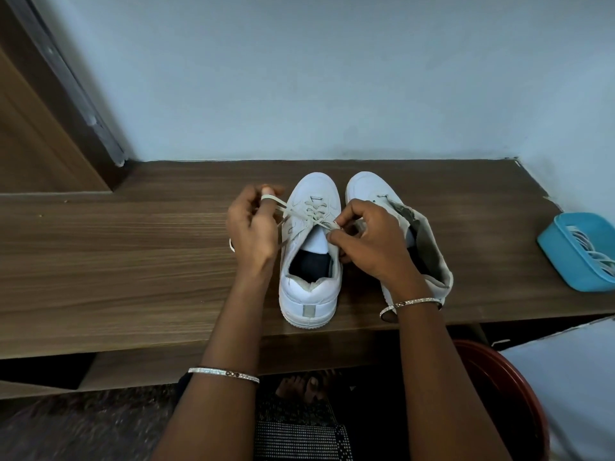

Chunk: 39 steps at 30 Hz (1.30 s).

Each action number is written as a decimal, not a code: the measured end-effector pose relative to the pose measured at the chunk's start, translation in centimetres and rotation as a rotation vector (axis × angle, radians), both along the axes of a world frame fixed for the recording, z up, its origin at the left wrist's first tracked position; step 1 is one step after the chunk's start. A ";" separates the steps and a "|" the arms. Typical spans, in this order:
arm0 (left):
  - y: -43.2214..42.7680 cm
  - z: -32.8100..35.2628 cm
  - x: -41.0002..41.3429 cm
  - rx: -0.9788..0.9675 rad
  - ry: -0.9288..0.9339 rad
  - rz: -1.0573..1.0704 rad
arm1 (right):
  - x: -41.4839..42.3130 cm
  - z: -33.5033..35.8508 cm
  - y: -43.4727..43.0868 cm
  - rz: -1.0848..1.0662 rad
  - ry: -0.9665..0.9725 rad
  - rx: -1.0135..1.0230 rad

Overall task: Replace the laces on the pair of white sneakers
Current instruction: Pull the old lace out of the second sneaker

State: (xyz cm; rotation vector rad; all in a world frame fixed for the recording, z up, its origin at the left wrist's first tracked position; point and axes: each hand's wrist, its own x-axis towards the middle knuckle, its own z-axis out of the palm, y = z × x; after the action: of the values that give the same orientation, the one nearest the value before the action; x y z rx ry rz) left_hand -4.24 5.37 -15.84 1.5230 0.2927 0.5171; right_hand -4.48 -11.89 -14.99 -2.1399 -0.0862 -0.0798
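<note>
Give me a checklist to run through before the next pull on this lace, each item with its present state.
1. Left hand holds one end of the lace, looped over a finger: ok.
2. Right hand pinches the other end beside the tongue: ok.
3. Laced sneaker stands flat on the wooden shelf, heel toward the person: ok.
4. Both lace ends of equal length: cannot tell, the hands cover them.
5. Second sneaker laced: not ok, no crossed lace shows and its collar lies folded open.
6. Spare laces ready in the blue tray on the right: ok.
</note>
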 end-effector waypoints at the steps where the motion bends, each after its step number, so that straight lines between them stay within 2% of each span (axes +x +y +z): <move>1: 0.0 0.3 -0.1 -0.099 0.033 -0.009 | 0.0 0.0 0.0 -0.004 0.001 0.004; 5: 0.2 1.2 -0.2 -0.531 0.183 -0.075 | 0.0 0.0 0.0 -0.017 0.000 0.015; 7: 0.5 1.3 -0.2 -0.730 0.152 -0.129 | -0.2 0.1 0.0 -0.025 -0.003 0.009; 9: 1.0 1.3 -0.1 -0.763 0.092 -0.192 | -0.3 0.4 0.1 -0.034 -0.005 0.009; 10: 1.3 1.4 -0.1 -0.658 0.078 -0.224 | -0.3 0.5 0.0 -0.034 -0.007 0.002; 18: 2.6 0.0 -0.4 0.611 -0.025 -0.435 | -0.4 0.7 0.3 -0.050 -0.002 -0.015; 21: 2.0 0.1 0.0 0.853 -0.057 -0.373 | -0.5 0.7 0.3 -0.042 -0.012 -0.013; 25: 1.1 0.7 -0.1 0.964 -0.129 -0.291 | -0.5 0.8 0.2 -0.025 0.002 0.013; 28: 0.6 0.6 0.1 0.937 -0.201 -0.267 | -0.7 1.0 0.1 -0.020 0.014 0.034; 30: 0.5 0.4 0.2 0.835 -0.212 -0.286 | -0.8 1.1 0.1 -0.019 0.024 0.041; 33: 0.1 0.1 0.0 0.586 -0.153 -0.333 | -0.7 1.1 0.1 -0.017 0.028 0.045; 37: 1.0 0.2 -0.3 0.170 0.006 -0.311 | -0.7 1.0 0.1 -0.010 0.042 0.071; 39: 1.5 0.4 -0.3 -0.033 0.013 -0.274 | -0.6 1.0 0.1 -0.010 0.046 0.074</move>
State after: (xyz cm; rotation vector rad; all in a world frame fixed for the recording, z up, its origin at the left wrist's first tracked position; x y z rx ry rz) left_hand -4.59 6.85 -15.40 1.5055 0.0993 0.2846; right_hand -5.10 -11.81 -14.01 -2.0674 -0.0451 -0.0385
